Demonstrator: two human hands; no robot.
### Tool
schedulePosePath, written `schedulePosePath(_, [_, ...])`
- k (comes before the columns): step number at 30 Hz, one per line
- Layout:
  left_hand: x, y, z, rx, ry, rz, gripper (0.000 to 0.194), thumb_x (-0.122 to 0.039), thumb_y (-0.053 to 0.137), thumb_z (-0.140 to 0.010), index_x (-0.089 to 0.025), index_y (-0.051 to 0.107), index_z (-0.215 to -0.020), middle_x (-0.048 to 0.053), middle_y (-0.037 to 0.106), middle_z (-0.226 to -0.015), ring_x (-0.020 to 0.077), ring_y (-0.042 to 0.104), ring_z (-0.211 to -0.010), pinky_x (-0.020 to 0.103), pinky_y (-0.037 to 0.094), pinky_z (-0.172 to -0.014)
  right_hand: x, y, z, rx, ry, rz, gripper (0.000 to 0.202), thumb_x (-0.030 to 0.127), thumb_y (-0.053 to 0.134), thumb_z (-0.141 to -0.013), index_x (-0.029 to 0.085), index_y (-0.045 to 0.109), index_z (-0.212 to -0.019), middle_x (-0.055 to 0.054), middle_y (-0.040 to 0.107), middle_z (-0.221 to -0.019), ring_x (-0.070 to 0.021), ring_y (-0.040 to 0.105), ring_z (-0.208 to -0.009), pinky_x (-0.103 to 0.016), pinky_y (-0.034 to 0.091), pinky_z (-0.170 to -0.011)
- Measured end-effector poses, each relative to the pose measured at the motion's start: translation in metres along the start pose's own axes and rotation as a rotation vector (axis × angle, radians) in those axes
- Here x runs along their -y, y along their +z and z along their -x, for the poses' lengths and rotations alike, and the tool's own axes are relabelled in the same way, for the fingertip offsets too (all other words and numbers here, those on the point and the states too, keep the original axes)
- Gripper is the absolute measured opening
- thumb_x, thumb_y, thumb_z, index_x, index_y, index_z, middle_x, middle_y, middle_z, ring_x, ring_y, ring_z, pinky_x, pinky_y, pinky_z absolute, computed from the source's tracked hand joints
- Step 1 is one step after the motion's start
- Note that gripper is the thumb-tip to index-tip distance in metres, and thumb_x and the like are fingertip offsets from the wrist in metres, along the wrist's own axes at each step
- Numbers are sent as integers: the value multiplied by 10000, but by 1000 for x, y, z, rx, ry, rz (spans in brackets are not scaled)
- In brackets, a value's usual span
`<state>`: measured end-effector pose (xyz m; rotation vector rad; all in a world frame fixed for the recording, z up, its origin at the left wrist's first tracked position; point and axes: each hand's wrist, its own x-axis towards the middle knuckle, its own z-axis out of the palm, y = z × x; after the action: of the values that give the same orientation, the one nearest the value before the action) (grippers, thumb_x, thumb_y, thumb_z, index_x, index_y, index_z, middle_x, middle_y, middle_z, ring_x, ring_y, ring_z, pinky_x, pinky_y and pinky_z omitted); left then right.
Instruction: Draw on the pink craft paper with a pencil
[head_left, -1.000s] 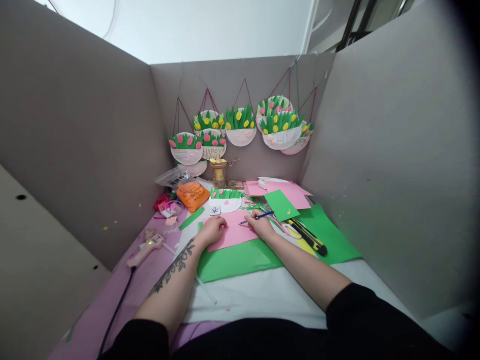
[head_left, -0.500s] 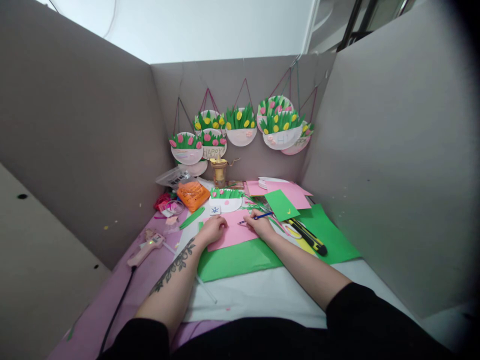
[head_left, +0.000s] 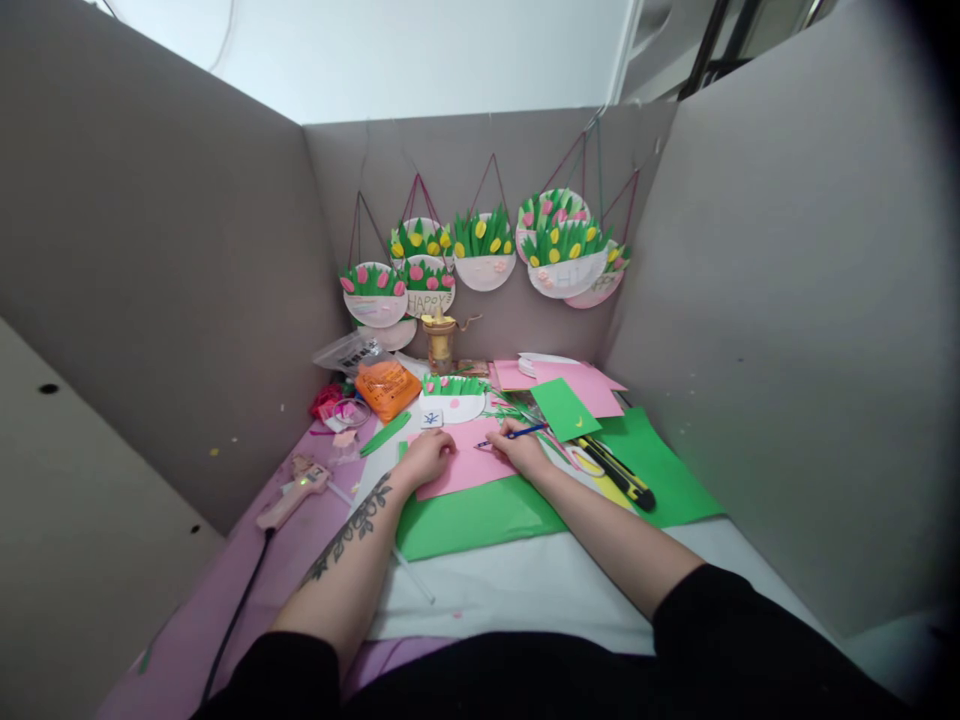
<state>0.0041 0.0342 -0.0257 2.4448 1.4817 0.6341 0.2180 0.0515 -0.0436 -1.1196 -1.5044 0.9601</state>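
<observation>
A pink sheet of paper lies on a larger green sheet. On its left side, my left hand rests with curled fingers, holding the sheet down; its fingertips are partly hidden. My right hand pinches a dark blue pen, tilted with its tip at the pink paper. Any mark under the tip is too small to make out. Just beyond the sheet lies a half-round white paper plate with green paper leaves and pink flowers. A small white card with blue lines sits beside it.
A black-and-yellow box cutter and scissors with a pale handle lie at right, near a small green card. At left are a glue gun with a cord and an orange bag. Finished flower plates hang on the back panel.
Both hands, the pen and the pink paper keep nearly the same places. The whole view has shifted very slightly.
</observation>
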Motion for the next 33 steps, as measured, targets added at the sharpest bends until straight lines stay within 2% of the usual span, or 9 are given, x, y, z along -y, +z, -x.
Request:
schedulePosePath(21, [-1,-1,0,2,-7,10,241,-91,442,-746,-169,649,-843,64,603,-927,173,547,-904,296,426,-852,2,-2,2,73,23,-40,319,420,634,-681,221,408,-579,46,546,-442,-128,495,-376,-234,354,-373])
schedulePosePath(33, [-4,-4,1,14,-22,10,235,-87,448,-750,-168,650,-838,66,602,-933,176,544,-920,301,424,-863,-1,-2,1,49,1,14,312,441,615,-690,222,420,-584,35,568,-469,-130,506,-391,-238,371,-384])
